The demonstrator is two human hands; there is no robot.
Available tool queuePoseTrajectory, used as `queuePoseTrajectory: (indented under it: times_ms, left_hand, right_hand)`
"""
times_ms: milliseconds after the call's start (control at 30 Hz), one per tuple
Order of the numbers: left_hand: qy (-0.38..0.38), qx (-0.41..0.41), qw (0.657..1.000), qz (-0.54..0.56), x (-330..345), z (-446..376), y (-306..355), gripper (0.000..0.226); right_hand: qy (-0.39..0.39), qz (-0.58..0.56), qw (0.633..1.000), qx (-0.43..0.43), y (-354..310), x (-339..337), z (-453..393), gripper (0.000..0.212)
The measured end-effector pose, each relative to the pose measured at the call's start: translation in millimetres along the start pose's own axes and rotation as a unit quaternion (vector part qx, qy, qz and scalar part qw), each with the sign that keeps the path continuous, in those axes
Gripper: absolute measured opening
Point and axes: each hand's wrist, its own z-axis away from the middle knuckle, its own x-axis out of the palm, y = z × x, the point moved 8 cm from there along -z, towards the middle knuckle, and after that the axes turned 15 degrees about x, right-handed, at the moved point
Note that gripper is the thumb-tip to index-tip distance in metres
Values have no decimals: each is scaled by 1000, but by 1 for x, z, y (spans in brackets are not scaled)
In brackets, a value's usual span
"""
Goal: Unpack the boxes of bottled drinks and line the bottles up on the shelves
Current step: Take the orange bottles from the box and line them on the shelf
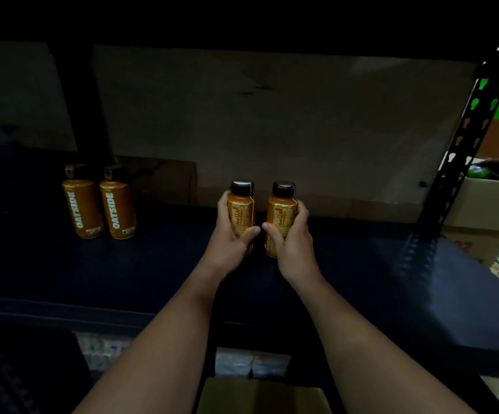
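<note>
Curling round two bottles, our fingers (302,211) grasp one bottle each: our left hand (232,234) wraps the left bottle (241,209) with the thumb laid across its lower front, and our right hand (291,239) grips the right bottle (282,215) the same way. Both bottles stand upright, side by side and just apart, over the middle of the dark blue shelf (391,282); we cannot tell whether their bases already touch it. We judge this to be the placing step, and the next move calls for setting them down level and, for a tidy line, bringing them toward the two shelved bottles (99,204) standing far to the left with their OATSIDE labels facing us. The bottles we hold are orange-brown with dark caps, their small-print panels turned toward us, so a twist would match the others. Near us, below the shelf edge, sits an open cardboard box (260,395).
</note>
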Motion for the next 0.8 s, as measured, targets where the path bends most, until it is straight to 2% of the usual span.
queuePoseTrajectory:
  times_ms: [167, 300, 400, 533, 700, 800]
  left_hand:
    - [32, -63, 995, 70, -11, 0, -19, 123]
    - [19, -61, 992, 108, -10, 0, -17, 96]
    - [39, -65, 990, 117, -12, 0, -20, 84]
    - [55, -59, 992, 97, -16, -1, -20, 88]
    - [49, -9, 999, 0, -14, -3, -12, 99]
    - [35, -7, 999, 12, -12, -2, -11, 101]
  right_hand:
    - [-31, -54, 998, 21, 6, -5, -2, 89]
    - [-68, -45, 996, 44, 16, -3, -8, 103]
    - [-61, -47, 996, 54, 19, -4, -11, 101]
    - [-47, -46, 997, 40, 17, -7, -12, 96]
    - [-1, -13, 1000, 23, 16, -11, -12, 99]
    - [2, -5, 1000, 22, 16, -9, -11, 104]
